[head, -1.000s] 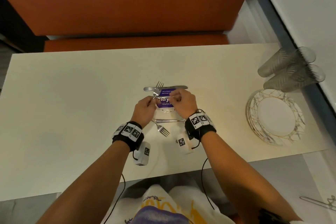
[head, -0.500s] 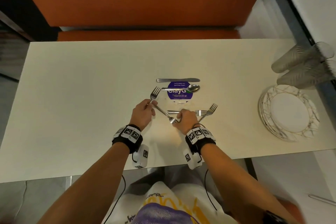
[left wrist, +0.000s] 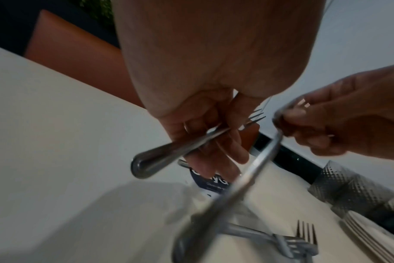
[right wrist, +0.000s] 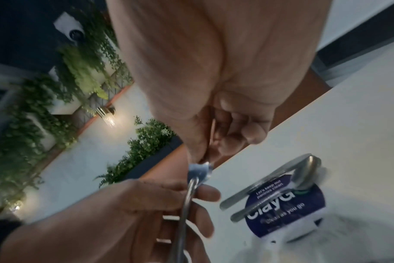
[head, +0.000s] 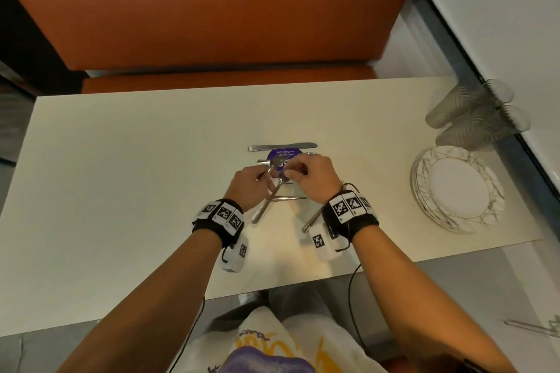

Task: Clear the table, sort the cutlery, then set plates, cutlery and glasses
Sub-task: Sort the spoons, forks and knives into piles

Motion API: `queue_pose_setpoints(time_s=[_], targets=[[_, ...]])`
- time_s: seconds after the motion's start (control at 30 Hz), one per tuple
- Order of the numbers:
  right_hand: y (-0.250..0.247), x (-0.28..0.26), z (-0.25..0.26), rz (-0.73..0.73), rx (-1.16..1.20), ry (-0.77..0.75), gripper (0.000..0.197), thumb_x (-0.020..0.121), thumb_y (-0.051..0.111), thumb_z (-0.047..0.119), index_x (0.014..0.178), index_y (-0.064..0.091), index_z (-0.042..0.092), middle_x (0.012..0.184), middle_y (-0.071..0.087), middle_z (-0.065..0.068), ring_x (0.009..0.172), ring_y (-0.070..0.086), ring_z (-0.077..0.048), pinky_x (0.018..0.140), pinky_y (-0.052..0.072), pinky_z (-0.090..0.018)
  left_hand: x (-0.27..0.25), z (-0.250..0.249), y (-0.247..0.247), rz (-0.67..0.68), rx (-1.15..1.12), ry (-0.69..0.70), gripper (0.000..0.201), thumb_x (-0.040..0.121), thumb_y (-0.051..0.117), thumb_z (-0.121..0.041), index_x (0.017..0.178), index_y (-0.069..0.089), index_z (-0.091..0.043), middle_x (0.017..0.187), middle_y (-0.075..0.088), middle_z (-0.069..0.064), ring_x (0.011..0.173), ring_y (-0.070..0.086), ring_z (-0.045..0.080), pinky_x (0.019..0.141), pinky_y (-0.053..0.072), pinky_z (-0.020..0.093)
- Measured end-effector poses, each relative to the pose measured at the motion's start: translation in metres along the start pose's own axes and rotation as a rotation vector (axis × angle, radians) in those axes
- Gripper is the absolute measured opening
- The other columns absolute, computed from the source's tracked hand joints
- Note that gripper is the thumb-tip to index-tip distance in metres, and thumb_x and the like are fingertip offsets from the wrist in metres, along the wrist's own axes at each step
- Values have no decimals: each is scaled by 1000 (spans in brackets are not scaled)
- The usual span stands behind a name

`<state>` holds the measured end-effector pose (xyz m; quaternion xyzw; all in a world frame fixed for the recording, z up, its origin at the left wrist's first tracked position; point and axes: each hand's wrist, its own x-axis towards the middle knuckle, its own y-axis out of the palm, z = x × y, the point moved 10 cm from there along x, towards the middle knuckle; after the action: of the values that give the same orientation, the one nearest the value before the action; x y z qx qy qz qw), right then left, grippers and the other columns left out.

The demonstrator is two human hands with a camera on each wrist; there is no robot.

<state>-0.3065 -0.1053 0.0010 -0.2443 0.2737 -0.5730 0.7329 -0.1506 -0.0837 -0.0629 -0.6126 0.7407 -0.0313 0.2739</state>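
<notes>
Two hands meet over the cutlery at the middle of the table [head: 121, 160].
The left hand [head: 250, 188] curls round a fork [left wrist: 180, 151], tines far, handle pointing near; the right hand [head: 312, 179] pinches the head of a second fork [left wrist: 247, 178], whose handle hangs near-left. A knife [head: 281, 147] lies just beyond; plates [head: 457, 188] sit far right.

My right hand [right wrist: 214, 89] is pinching the head of a slim steel fork [right wrist: 187, 201]; my left hand [right wrist: 133, 217] is curling round its handle. A steel knife [right wrist: 259, 181] and steel spoon [right wrist: 304, 176] are lying across a round purple sticker [right wrist: 288, 213] on the white table [right wrist: 360, 142].
</notes>
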Motion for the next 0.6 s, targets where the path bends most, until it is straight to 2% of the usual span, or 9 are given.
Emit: queue_pose_setpoints(time_s=[0.1, 0.2, 0.3, 0.37, 0.43, 0.53, 0.6], targets=[[-15, 2, -5, -170, 67, 54, 10, 82, 80, 16, 89, 73, 13, 77, 68, 4, 66, 57, -1, 65, 44, -9, -10, -6, 16, 43, -146, -54, 30, 102, 46, -12, 92, 73, -20, 72, 75, 8, 55, 68, 25, 61, 55, 31], [-17, -3, -14, -260, 141, 109, 11, 83, 80, 15, 86, 69, 16, 74, 66, 6, 65, 58, -1, 62, 45, -8, -15, -7, 24, 39, -252, -89, 29, 105, 46, -16, 100, 74, -16, 64, 66, 8, 48, 59, 22, 52, 50, 31], [-17, -7, -21, -312, 170, 134, 15, 83, 81, 19, 86, 67, 21, 73, 66, 10, 67, 62, -6, 67, 52, -20, -16, -3, 28, 51, -348, -121, 30, 106, 45, -19, 106, 75, -14, 62, 62, 9, 45, 53, 23, 45, 39, 30], [-16, -7, -24, -334, 194, 152, 18, 82, 82, 20, 87, 65, 22, 71, 63, 13, 65, 60, -2, 66, 52, -22, -15, -1, 30, 68, -397, -125, 33, 105, 43, -19, 108, 76, -15, 62, 60, 10, 43, 46, 23, 45, 31, 30], [-17, -9, -22, -354, 229, 157, 23, 81, 83, 18, 92, 63, 20, 72, 64, 8, 61, 59, 1, 60, 48, -16, -15, -1, 33, 89, -437, -134, 36, 104, 41, -20, 107, 77, -14, 60, 53, 11, 43, 39, 21, 47, 26, 30], [-19, -13, -17, -360, 312, 147, 38, 82, 81, 9, 110, 56, 11, 77, 65, -4, 59, 61, 6, 50, 43, -5, -17, -5, 35, 106, -484, -142, 36, 104, 42, -22, 104, 76, -11, 58, 43, 9, 46, 33, 19, 48, 23, 31], [-18, -13, -19, -349, 308, 147, 45, 84, 80, 10, 120, 53, 10, 82, 64, 0, 63, 61, 5, 52, 45, -4, -19, -10, 36, 117, -484, -148, 35, 106, 45, -25, 106, 75, -7, 57, 42, 6, 47, 33, 19, 48, 24, 29]])
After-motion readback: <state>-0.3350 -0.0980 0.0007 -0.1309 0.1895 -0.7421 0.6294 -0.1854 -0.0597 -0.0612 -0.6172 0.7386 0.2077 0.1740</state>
